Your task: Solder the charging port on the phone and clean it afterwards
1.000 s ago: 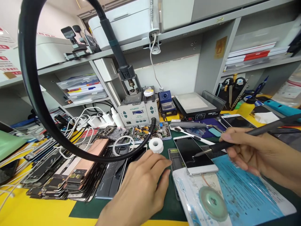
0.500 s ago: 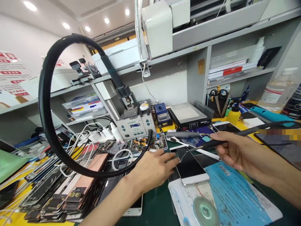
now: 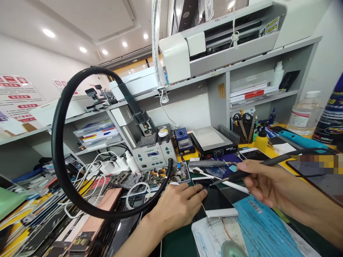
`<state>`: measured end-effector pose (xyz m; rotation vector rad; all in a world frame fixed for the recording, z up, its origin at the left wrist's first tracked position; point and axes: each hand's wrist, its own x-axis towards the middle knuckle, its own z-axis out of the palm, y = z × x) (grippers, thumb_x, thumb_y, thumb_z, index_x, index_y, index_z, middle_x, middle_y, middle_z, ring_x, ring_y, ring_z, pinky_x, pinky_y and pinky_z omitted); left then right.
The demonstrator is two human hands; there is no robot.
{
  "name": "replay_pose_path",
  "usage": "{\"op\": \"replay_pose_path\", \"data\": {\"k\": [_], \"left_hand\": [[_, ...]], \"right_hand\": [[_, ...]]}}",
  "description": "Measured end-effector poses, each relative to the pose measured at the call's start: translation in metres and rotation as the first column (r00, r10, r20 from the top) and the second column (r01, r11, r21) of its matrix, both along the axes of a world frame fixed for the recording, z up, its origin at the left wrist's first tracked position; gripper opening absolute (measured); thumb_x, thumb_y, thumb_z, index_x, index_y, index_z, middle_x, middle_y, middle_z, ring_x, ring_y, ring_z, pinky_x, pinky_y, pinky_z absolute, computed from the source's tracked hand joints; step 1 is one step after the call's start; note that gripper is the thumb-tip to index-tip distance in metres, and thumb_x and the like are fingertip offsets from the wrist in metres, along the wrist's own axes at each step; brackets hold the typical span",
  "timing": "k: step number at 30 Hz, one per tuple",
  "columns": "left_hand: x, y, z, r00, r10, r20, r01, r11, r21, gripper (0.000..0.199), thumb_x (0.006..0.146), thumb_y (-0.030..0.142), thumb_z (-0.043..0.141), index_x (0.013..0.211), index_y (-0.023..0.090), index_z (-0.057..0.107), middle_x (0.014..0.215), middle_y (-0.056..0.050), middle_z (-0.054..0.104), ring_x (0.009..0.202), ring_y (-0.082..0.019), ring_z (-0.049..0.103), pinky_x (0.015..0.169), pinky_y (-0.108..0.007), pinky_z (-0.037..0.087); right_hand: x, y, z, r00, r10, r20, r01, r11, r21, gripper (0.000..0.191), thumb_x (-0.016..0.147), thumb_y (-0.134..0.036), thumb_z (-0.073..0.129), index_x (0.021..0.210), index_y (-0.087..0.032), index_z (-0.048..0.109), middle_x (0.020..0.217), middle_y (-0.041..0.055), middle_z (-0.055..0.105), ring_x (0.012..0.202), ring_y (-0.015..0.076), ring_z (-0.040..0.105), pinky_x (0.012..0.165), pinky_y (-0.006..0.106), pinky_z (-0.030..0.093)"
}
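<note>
Packet (image 3: 264,221) before phone (image 3: 218,200), hot plate (image 3: 210,137) behind, stacked panels (image 3: 103,203) left

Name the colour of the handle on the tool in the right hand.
The handle in the right hand is black, seen in the head view.

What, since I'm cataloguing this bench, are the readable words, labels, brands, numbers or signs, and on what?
"320", apparently: small blue boxy unit.
Too small or blurred to read:
white wall poster with red blocks
grey boxy station with green buttons
flat-topped black metal unit
clear plastic bottle
dark blue cylindrical can
blue-and-white plastic packet
</note>
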<state>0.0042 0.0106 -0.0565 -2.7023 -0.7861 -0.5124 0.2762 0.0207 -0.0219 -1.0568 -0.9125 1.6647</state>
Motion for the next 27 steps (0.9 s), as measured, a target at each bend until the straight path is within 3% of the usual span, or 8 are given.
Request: {"op": "replay_pose_path", "data": {"k": [6, 10, 14, 20, 24, 27], "left_hand": [[0.004, -0.004, 0.003, 0.983, 0.043, 0.18, -0.032, 0.998, -0.061, 0.025, 0.099, 0.013, 0.05, 0.121, 0.011, 0.064, 0.115, -0.011, 0.078, 0.082, -0.024, 0.07, 0.066, -0.037, 0.061], [0.007, -0.007, 0.005, 0.941, 0.074, 0.33, -0.03, 0.99, -0.136, 0.024, 0.1, 0.012, 0.048, 0.12, 0.013, 0.061, 0.103, -0.011, 0.076, 0.08, -0.02, 0.067, 0.071, -0.033, 0.056], [0.01, -0.012, 0.009, 0.879, 0.16, 0.449, -0.079, 0.978, -0.194, 0.015, 0.101, 0.014, 0.046, 0.094, 0.017, 0.06, 0.078, -0.005, 0.064, 0.07, -0.018, 0.059, 0.062, -0.03, 0.046], [0.015, -0.025, 0.012, 0.821, 0.267, 0.505, -0.118, 0.944, -0.307, 0.017, 0.098, 0.015, 0.049, 0.083, 0.02, 0.052, 0.075, 0.0, 0.054, 0.068, -0.015, 0.054, 0.063, -0.028, 0.043], [0.014, -0.028, 0.006, 0.801, 0.309, 0.513, -0.111, 0.918, -0.381, 0.014, 0.097, 0.017, 0.05, 0.084, 0.022, 0.052, 0.076, 0.0, 0.057, 0.073, -0.016, 0.059, 0.065, -0.028, 0.046], [0.012, -0.028, 0.001, 0.793, 0.327, 0.514, -0.118, 0.91, -0.398, 0.014, 0.095, 0.017, 0.053, 0.083, 0.023, 0.052, 0.075, 0.0, 0.06, 0.073, -0.017, 0.062, 0.063, -0.028, 0.05]], "right_hand": [[0.005, -0.003, 0.005, 0.998, 0.024, -0.065, -0.024, 1.0, 0.007, 0.03, 0.062, -0.041, 0.092, 0.066, -0.021, 0.07, 0.055, -0.0009, 0.065, 0.039, 0.0102, 0.056, 0.029, 0.015, 0.046], [0.014, -0.003, 0.005, 0.995, -0.022, -0.093, 0.026, 0.999, 0.043, 0.028, 0.057, -0.042, 0.092, 0.07, -0.024, 0.075, 0.055, 0.0, 0.063, 0.039, 0.0118, 0.056, 0.028, 0.017, 0.045], [0.025, -0.003, -0.005, 0.996, -0.069, -0.057, 0.076, 0.988, 0.133, 0.03, 0.058, -0.042, 0.089, 0.083, -0.028, 0.079, 0.055, 0.0025, 0.064, 0.041, 0.0167, 0.058, 0.029, 0.022, 0.049], [0.028, 0.001, -0.021, 0.981, -0.186, 0.051, 0.174, 0.968, 0.179, 0.036, 0.055, -0.051, 0.089, 0.083, -0.031, 0.08, 0.051, 0.0022, 0.063, 0.027, 0.0171, 0.052, 0.022, 0.026, 0.044], [0.02, -0.003, -0.015, 0.979, -0.172, 0.113, 0.146, 0.968, 0.205, 0.041, 0.055, -0.061, 0.086, 0.084, -0.033, 0.079, 0.048, 0.0031, 0.063, 0.02, 0.0215, 0.049, 0.017, 0.03, 0.039], [0.014, -0.008, -0.003, 0.975, -0.163, 0.149, 0.129, 0.968, 0.216, 0.041, 0.051, -0.056, 0.09, 0.082, -0.033, 0.077, 0.047, 0.0035, 0.064, 0.023, 0.0238, 0.052, 0.019, 0.031, 0.04]]}}
